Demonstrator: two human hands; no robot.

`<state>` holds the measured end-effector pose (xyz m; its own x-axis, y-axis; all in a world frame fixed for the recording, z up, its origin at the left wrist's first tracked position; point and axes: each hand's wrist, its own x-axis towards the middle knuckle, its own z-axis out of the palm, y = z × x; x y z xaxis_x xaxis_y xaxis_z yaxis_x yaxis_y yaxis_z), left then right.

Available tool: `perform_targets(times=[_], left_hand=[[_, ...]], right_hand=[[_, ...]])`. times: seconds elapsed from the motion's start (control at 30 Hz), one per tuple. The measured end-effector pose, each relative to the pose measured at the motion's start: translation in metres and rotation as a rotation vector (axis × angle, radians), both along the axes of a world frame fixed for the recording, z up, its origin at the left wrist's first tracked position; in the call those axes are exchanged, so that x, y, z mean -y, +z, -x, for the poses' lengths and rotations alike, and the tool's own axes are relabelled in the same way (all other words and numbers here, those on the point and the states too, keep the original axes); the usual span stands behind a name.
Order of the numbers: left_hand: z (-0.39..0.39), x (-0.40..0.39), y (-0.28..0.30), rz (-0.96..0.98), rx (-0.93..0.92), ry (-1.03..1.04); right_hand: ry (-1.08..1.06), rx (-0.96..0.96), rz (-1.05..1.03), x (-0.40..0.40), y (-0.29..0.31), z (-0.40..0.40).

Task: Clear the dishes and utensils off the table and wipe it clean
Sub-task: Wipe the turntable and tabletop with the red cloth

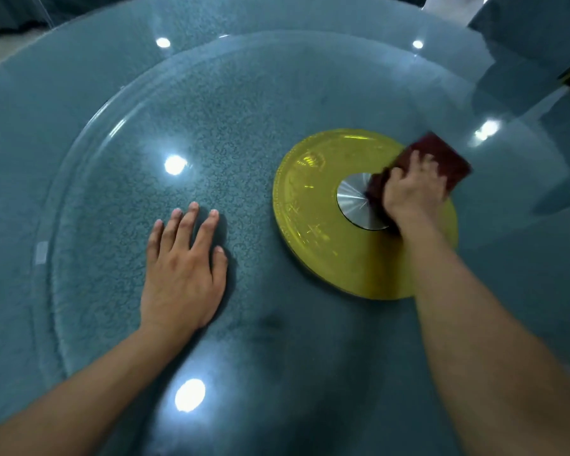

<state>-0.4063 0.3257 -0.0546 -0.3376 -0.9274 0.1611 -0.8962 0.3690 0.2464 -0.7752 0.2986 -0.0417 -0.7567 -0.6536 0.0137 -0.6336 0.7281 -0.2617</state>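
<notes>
A person's right hand [413,189] presses a dark red cloth [441,156] onto the glass turntable [112,133] while the left hand [185,268], fingers flat, apparently steadies it against spinning.

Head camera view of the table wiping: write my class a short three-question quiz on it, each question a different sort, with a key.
1. True or false: the left hand lies flat, fingers straight, on the glass turntable.
2. Multiple choice: what does the right hand press down on? A. a sponge B. a dark red cloth C. a plate
3. Fill the gap: at the middle of the yellow disc sits a round ____ cap.

Key: 1 true; 2 B; 3 silver metal.
</notes>
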Motion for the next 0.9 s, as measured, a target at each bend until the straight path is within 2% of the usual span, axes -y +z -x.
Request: perform_targets(times=[0.17,0.23,0.3,0.5,0.57,0.63,0.7,0.77,0.9], left_hand=[[-0.007,0.008,0.0,-0.011,-0.001,-0.042],[-0.009,0.011,0.001,-0.012,0.007,-0.057],[-0.009,0.012,0.002,-0.023,0.014,-0.066],[-0.008,0.018,0.006,-0.072,0.019,-0.082],[-0.007,0.017,0.006,-0.118,0.002,-0.092],[-0.01,0.017,0.01,-0.183,-0.03,-0.094],[-0.018,0.019,0.018,-0.243,-0.076,-0.124],[-0.033,0.019,0.026,-0.263,-0.068,-0.174],[-0.085,-0.002,0.028,-0.142,0.064,-0.212]], right_hand=[[0.737,-0.03,0.003,-0.006,-0.009,-0.194],[0.827,-0.002,0.023,-0.029,-0.005,-0.22],[0.738,0.042,0.035,-0.055,-0.005,-0.188],[0.023,-0.027,-0.002,-0.171,-0.003,0.002],[-0.171,0.003,-0.03,-0.206,0.003,0.021],[-0.254,0.039,-0.048,-0.214,0.006,0.004],[-0.171,0.046,-0.033,-0.198,0.005,-0.038],[0.035,0.033,-0.005,-0.173,0.0,-0.1],[0.465,-0.009,0.05,-0.135,-0.008,-0.254]])
